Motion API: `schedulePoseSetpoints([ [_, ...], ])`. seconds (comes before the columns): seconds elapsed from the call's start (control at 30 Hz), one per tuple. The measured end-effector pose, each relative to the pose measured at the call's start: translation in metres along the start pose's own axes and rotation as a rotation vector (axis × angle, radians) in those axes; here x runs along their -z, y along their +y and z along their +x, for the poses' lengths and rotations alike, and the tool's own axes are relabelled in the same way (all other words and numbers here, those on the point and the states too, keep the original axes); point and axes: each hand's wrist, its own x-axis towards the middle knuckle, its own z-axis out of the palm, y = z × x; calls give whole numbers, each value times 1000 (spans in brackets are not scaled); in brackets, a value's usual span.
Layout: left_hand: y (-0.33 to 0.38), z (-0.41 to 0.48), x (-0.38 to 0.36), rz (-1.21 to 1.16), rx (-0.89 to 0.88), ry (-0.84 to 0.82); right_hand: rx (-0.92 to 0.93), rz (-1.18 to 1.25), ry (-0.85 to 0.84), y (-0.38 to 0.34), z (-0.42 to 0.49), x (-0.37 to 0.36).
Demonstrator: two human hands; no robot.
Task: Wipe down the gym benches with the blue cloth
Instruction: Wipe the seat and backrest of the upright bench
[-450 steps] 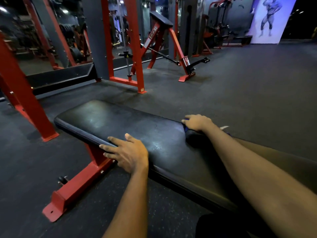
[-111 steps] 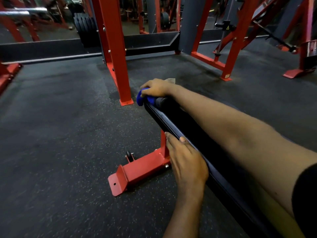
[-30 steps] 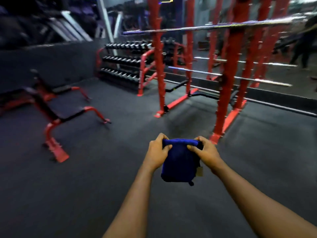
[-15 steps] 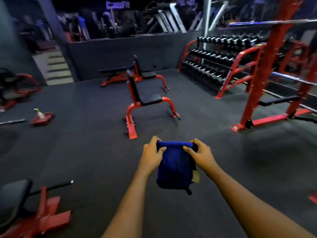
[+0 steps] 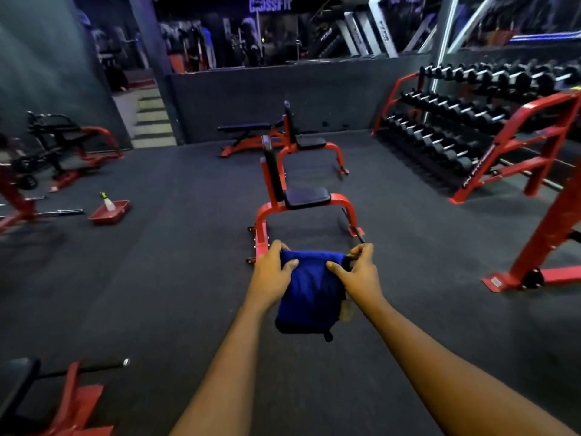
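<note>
while the dark speckled rubber floor (image 5: 157, 294) lies open ahead, two red metal-framed benches with black padded seats stand in line, nearer bench (image 5: 306, 198) before farther bench (image 5: 311, 143). one folded soft blue cloth (image 5: 309, 294) hangs mid-air, its top edge pinched by left hand (image 5: 270, 273) and right hand (image 5: 361, 275).

A single wide-angle camera is mounted on the person's head, well above the dark speckled rubber floor (image 5: 151, 294), and faces forward and down. Nearest the lens, the left hand (image 5: 271, 275) and right hand (image 5: 361, 278) reach in from the bottom edge and grip a folded blue cloth (image 5: 309, 297) at centre frame. The red-framed upright bench with black pads (image 5: 306, 198) stands just beyond on the centre line, and the red rack of black dumbbells (image 5: 446, 133) lies farther off at the right.
</note>
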Motion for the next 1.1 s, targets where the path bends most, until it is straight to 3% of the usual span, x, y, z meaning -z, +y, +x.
schedulePoseSetpoints([
  [0.13,-34,123,-11,16,3,27,114,-85,30,21,108,-55],
  [0.3,-61,278,-9,46,-1,65,107,-27,-321,8,223,-128],
  [0.37,-66,339,-8,72,-15,82,83,24,-380,-2,268,-156],
  [0.6,-92,504,-21,49,0,55,61,103,-372,-16,413,-229],
  [0.8,-125,653,-51,-4,-21,-18,3,88,-268,16,568,-285],
  [1.1,-201,834,-61,93,107,88,-161,47,-191,36,773,-340],
])
